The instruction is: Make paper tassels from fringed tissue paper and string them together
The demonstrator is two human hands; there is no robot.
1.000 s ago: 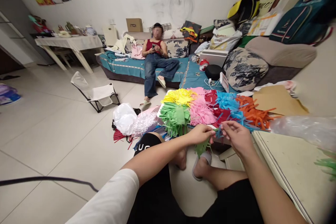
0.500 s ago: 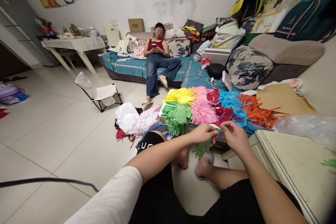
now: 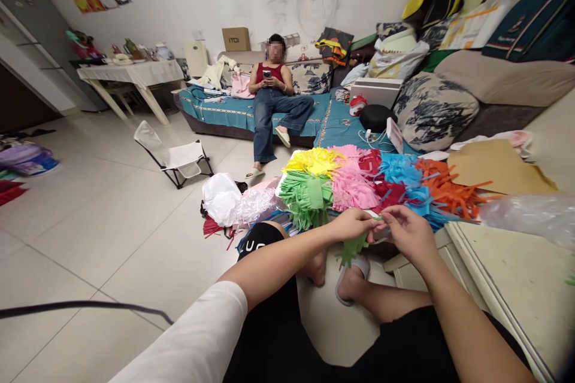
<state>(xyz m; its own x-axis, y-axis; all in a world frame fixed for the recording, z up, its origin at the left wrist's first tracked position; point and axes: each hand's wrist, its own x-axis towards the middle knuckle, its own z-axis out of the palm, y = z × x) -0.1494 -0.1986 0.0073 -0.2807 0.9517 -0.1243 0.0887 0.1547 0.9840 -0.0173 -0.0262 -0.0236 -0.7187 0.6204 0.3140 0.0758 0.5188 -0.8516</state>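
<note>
A green fringed paper strip (image 3: 353, 249) hangs below my left hand (image 3: 358, 225), whose fingers are closed on it. My right hand (image 3: 408, 231) pinches the upper end of the same piece, close to the left fingertips. Just beyond my hands lie bundles of fringed paper: green fringes (image 3: 303, 197), yellow fringes (image 3: 314, 161), pink fringes (image 3: 353, 185), blue fringes (image 3: 399, 170) and orange fringes (image 3: 451, 185). Dark red fringes (image 3: 390, 192) show between the pink and the blue. The fingers partly hide the strip's top.
A cream cabinet (image 3: 507, 269) stands close on my right, with clear plastic wrap (image 3: 530, 218) behind it. White plastic bags (image 3: 222, 198) lie left of the bundles. A small folding chair (image 3: 175, 155) is farther left. A person (image 3: 272, 81) sits on the teal-covered sofa (image 3: 215, 111) holding a phone.
The view has shifted slightly. My fingertips have come closer together on the green strip, which still hangs from the left hand.
</note>
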